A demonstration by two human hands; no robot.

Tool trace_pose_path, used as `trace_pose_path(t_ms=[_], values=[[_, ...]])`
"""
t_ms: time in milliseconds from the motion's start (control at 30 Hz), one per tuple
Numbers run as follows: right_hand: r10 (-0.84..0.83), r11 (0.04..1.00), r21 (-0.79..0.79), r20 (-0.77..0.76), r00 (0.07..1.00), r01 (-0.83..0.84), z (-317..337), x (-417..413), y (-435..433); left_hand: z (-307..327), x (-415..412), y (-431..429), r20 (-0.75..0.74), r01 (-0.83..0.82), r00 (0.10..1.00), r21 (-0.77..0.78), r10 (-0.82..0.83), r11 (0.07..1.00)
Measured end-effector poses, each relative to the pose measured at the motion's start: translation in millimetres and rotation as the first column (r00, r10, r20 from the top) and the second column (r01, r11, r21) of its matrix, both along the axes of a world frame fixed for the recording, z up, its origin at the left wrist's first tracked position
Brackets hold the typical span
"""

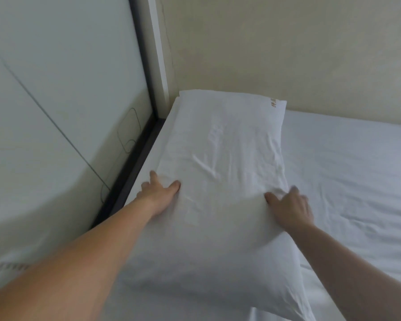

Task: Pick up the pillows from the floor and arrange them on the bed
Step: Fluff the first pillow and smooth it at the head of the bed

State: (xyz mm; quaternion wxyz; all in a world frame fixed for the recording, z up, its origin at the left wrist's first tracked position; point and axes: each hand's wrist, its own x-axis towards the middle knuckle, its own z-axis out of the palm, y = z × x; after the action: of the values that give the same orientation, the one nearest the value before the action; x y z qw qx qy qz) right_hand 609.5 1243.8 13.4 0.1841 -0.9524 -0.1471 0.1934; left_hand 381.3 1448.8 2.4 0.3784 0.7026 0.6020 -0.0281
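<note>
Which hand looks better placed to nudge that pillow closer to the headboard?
Probably the right hand: it rests on the pillow on the side away from the headboard, so it can push toward it. The left hand is already on the headboard side.

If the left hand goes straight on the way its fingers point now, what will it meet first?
Probably the headboard panel: the left hand points up-left along the pillow edge, though depth is unclear.
</note>
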Motion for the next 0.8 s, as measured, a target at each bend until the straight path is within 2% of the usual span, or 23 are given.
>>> trace_pose_path(t_ms=[33, 100, 133, 167, 200, 233, 300, 367, 400, 500, 567, 667, 800], values=[[0.099, 0.994, 0.027, 0.118, 0.988, -0.103, 4.0, -10.2, 5.5, 4.2, 6.6, -4.7, -0.061, 0.099, 0.994, 0.172, -0.09, 0.98], [0.351, 0.918, 0.057, 0.34, 0.873, -0.391, 8.4, -37.6, 19.2, 9.5, 23.5, -18.1, -0.106, 0.351, 0.933, 0.475, -0.343, 0.807], [0.467, 0.859, 0.03, 0.365, 0.805, -0.511, 5.0, -51.0, 23.9, 8.6, 29.9, -27.1, -0.144, 0.477, 0.866, 0.526, -0.479, 0.704], [0.543, 0.819, -0.01, 0.332, 0.771, -0.573, -2.0, -61.5, 25.3, 2.8, 31.9, -35.8, -0.19, 0.583, 0.794, 0.509, -0.577, 0.633], [0.561, 0.821, -0.051, 0.254, 0.788, -0.569, -11.2, -66.9, 21.8, -7.5, 28.2, -42.3, -0.232, 0.651, 0.749, 0.436, -0.621, 0.622], [0.507, 0.862, -0.081, 0.163, 0.846, -0.501, -19.4, -67.3, 14.0, -18.6, 19.5, -45.7, -0.261, 0.664, 0.747, 0.334, -0.611, 0.669], [0.281, 0.953, -0.122, 0.024, 0.96, -0.276, -23.7, -59.8, -3.7, -35.8, -5.8, -42.5, -0.295, 0.574, 0.806, 0.175, -0.514, 0.8], [0.12, 0.977, -0.175, -0.001, 0.993, -0.118, -15.8, -53.8, -20.6, -38.8, -31.1, -35.3, -0.368, 0.504, 0.822, 0.117, -0.434, 0.856], [0.125, 0.974, -0.196, 0.053, 0.991, -0.112, -9.5, -54.7, -26.2, -35.7, -40.5, -32.3, -0.401, 0.482, 0.825, 0.133, -0.397, 0.866], [0.366, 0.929, -0.159, 0.267, 0.892, -0.334, 13.7, -71.7, -33.3, -12.7, -47.3, -34.9, -0.421, 0.474, 0.846, 0.313, -0.327, 0.823], [0.482, 0.876, -0.145, 0.303, 0.822, -0.46, 31.0, -83.5, -39.9, 11.1, -34.9, -48.2, -0.361, 0.498, 0.858, 0.405, -0.367, 0.767], [0.52, 0.853, -0.146, 0.294, 0.802, -0.5, 58.4, -88.1, -68.0, 49.3, -1.8, -87.0, -0.258, 0.55, 0.834, 0.454, -0.487, 0.701], [0.537, 0.843, -0.142, 0.28, 0.796, -0.519, 85.6, -70.0, -148.0, 92.9, 42.3, -175.8, -0.163, 0.577, 0.804, 0.441, -0.571, 0.687]])
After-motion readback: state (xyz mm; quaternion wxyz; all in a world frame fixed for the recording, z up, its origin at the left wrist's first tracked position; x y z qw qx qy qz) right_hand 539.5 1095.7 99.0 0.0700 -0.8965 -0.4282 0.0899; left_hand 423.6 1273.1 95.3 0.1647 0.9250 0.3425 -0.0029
